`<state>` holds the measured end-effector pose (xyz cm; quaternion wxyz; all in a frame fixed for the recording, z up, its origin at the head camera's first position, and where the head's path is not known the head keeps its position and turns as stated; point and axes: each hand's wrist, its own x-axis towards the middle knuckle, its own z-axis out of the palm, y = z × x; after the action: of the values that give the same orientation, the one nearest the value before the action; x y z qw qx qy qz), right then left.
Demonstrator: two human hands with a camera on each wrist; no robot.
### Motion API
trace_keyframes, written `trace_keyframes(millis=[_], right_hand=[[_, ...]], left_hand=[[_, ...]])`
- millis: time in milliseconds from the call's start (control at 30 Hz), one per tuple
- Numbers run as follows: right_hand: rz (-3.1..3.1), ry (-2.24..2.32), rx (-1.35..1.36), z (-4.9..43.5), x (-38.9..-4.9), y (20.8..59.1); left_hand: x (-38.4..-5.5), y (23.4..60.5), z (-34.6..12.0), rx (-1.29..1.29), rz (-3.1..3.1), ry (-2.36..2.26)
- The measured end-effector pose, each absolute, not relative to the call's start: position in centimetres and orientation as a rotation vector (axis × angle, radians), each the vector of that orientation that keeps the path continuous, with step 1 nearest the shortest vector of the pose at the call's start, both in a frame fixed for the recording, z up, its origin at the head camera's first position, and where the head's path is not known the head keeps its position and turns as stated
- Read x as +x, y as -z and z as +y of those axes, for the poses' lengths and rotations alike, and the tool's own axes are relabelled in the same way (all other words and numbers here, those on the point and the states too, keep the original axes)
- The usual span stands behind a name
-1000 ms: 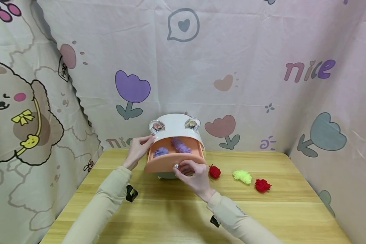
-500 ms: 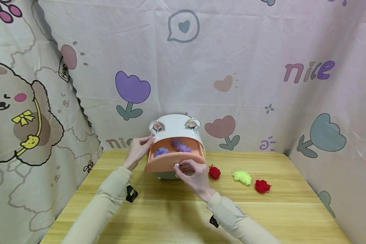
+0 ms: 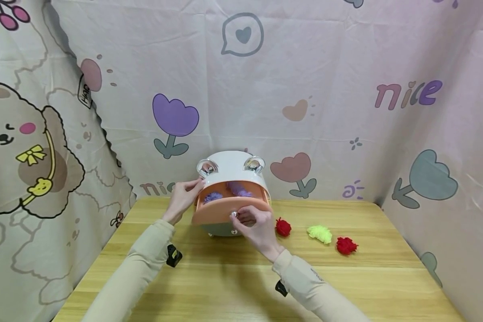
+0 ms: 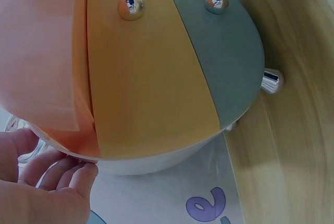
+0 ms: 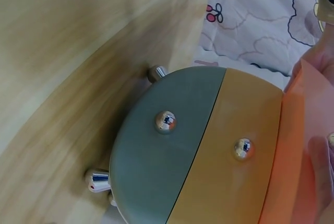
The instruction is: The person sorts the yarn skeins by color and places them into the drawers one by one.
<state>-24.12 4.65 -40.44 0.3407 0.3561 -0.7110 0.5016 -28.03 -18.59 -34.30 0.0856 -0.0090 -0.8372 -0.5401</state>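
A small rounded drawer cabinet (image 3: 231, 164) with a white top and silver ears stands at the back of the table. Its peach top drawer (image 3: 213, 211) is pulled partly out, with purple-blue yarn bundles (image 3: 213, 197) inside. My right hand (image 3: 258, 227) pinches the silver knob (image 3: 234, 214) of this drawer between thumb and fingers. At the cabinet's upper left edge, below one ear, my left hand (image 3: 181, 200) grips the white shell. The left wrist view shows the fingertips (image 4: 86, 174) against the rim. Below, the mustard drawer (image 4: 141, 78) and grey-green drawer (image 4: 219, 51) are closed.
Right of the cabinet, a red yarn bundle (image 3: 283, 227), a yellow-green yarn bundle (image 3: 319, 234) and another red bundle (image 3: 346, 246) lie on the wooden table (image 3: 225, 290). A printed curtain (image 3: 241, 89) hangs close behind.
The top drawer has slid inward a little, its front rising in the head view and covering more of the yarn. My right hand moved with the knob; my left hand stayed put.
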Motion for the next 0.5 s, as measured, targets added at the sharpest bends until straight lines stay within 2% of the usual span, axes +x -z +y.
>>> trace_keyframes(millis=[500], right_hand=[[-1.93,-1.274,0.828,4.2,-25.2,39.9]], left_hand=[[-28.1,34.3,-18.6,-0.011,-2.529,1.621]])
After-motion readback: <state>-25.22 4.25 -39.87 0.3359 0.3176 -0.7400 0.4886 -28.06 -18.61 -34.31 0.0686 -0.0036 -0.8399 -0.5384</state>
